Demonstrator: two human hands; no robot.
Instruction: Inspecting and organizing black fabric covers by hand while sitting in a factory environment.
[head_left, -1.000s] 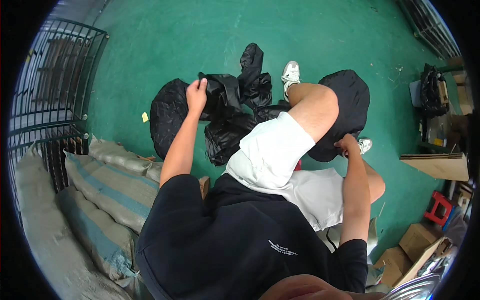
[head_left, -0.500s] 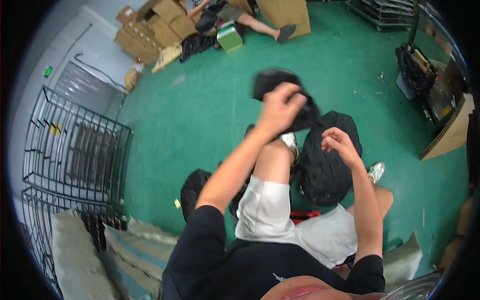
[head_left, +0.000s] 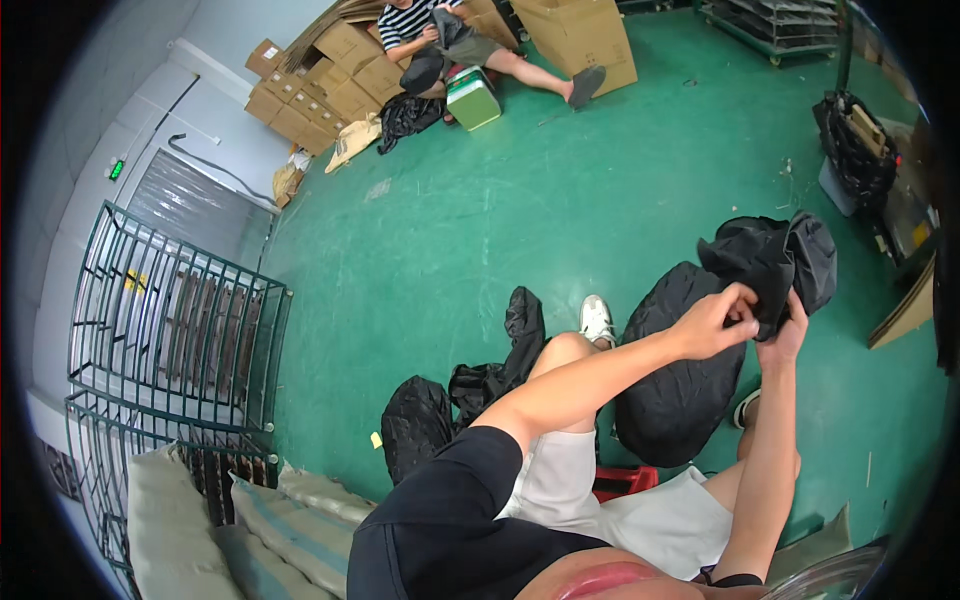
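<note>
Both hands are raised in front of the person, above the green floor [head_left: 560, 200], and both are closed on one black garment [head_left: 775, 258]. The left hand [head_left: 712, 322] has its grip shut on the garment's lower left edge, fingers curled over the cloth. The right hand [head_left: 783, 340] sits just beside and slightly below the left hand, its grip closed on the same edge from underneath; part of this hand is hidden by the fabric. The garment is plain black, thin and matte, bunched into loose folds, with a rounded hood-like bulge on the side away from the hands; its exact cut cannot be made out. Directly below the garment, against the person's raised knee, stands a large stuffed black bag [head_left: 680, 390], rounded and creased. Further from the garment, on the floor past the knee, lies a pile of black clothing [head_left: 480, 375], with another dark bundle [head_left: 415, 425] beside it. A white shoe [head_left: 597, 320] shows between the pile and the bag. A red crate [head_left: 625, 482] sits under the person. Well apart from the garment, another person [head_left: 450, 40] sits among cardboard boxes [head_left: 330, 70], and green wire racks [head_left: 170, 320] stand at the side.
</note>
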